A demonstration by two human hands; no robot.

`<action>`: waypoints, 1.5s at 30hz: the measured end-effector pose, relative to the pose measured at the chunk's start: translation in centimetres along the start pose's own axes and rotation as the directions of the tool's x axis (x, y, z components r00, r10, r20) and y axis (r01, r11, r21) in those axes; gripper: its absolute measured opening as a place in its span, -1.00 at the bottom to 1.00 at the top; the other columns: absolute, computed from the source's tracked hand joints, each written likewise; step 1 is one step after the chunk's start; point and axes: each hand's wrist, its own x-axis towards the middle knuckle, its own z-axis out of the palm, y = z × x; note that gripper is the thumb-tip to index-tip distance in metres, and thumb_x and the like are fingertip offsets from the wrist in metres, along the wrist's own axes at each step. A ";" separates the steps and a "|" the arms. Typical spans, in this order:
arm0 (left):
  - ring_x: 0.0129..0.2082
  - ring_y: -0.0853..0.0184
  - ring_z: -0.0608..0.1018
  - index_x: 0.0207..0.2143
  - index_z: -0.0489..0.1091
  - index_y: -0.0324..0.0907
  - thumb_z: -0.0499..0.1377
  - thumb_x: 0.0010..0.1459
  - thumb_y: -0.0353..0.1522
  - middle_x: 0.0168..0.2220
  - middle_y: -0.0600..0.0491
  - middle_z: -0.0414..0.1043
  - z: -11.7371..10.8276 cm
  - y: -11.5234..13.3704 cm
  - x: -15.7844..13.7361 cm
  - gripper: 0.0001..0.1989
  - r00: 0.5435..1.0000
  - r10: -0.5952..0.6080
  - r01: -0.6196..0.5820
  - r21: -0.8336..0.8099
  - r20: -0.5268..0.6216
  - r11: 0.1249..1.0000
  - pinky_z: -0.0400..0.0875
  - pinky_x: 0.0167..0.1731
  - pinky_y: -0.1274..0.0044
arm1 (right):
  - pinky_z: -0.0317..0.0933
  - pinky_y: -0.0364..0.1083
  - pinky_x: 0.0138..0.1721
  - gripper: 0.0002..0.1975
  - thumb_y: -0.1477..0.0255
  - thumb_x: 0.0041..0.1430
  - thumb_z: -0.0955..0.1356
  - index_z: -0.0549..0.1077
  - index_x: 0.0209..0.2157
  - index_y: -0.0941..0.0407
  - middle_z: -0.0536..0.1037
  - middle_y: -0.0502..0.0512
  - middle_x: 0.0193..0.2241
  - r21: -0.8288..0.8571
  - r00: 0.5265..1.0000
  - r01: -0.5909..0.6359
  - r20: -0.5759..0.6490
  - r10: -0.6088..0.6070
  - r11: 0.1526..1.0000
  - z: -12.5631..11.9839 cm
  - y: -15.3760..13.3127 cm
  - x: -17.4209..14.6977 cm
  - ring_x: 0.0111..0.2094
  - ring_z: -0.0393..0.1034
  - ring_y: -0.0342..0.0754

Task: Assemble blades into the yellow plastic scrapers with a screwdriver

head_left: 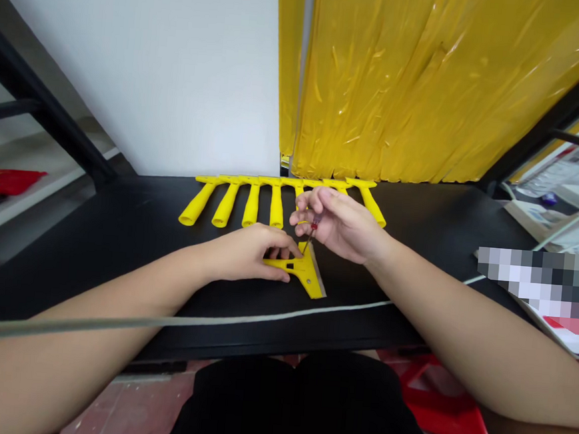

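A yellow scraper (309, 276) with a metal blade along its wide edge lies on the black table, blade to the right. My left hand (251, 251) grips it by the handle end, the thumb on the near side. Above its head, my right hand (342, 222) holds a small screwdriver (313, 226) with a red part, the fingers curled around its handle. The shaft slants down to the far part of the scraper's head; whether the tip sits in a screw is too small to tell. One screw (309, 281) shows on the near part of the head.
Several yellow scraper handles (226, 205) stand in a row along the back of the black table (117, 243). Behind them are a white panel (205, 70) and yellow plastic sheeting (405, 86). A pale cord (261, 318) crosses in front. A red stool (447, 410) is below right.
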 end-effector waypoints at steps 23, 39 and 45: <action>-0.34 0.34 0.54 0.02 0.62 -0.14 0.46 0.19 -0.23 -0.27 0.06 0.57 0.0 -0.1 0.0 -0.63 1.000 0.007 -0.007 0.008 0.010 1.000 0.40 -0.30 0.53 | 0.29 -0.11 -0.30 -0.71 0.11 0.43 0.40 0.34 -0.22 0.01 0.14 -0.22 -0.58 -0.001 0.997 -0.061 -0.055 0.061 0.998 0.9 -0.1 -0.4 -0.55 0.07 -0.19; -0.34 0.33 0.54 0.01 0.62 -0.14 0.46 0.19 -0.22 -0.28 0.06 0.56 0.0 0.0 0.0 -0.63 1.000 0.003 -0.003 0.013 0.005 1.000 0.41 -0.30 0.52 | 0.32 -0.11 -0.26 -0.68 0.16 0.36 0.47 0.35 -0.28 0.03 0.28 -0.15 -0.50 0.010 0.998 -0.055 -0.008 0.055 0.998 0.8 0.0 -0.4 -0.46 0.21 -0.16; -0.35 0.34 0.54 0.01 0.62 -0.14 0.45 0.20 -0.21 -0.28 0.06 0.56 0.0 0.1 0.0 -0.63 1.000 0.004 -0.004 0.007 0.000 1.000 0.41 -0.31 0.52 | 0.35 -0.08 -0.25 -0.60 0.13 0.41 0.43 0.38 -0.42 0.09 0.28 -0.10 -0.52 -0.013 0.998 -0.061 -0.002 0.061 0.998 0.5 -0.2 -0.1 -0.45 0.23 -0.15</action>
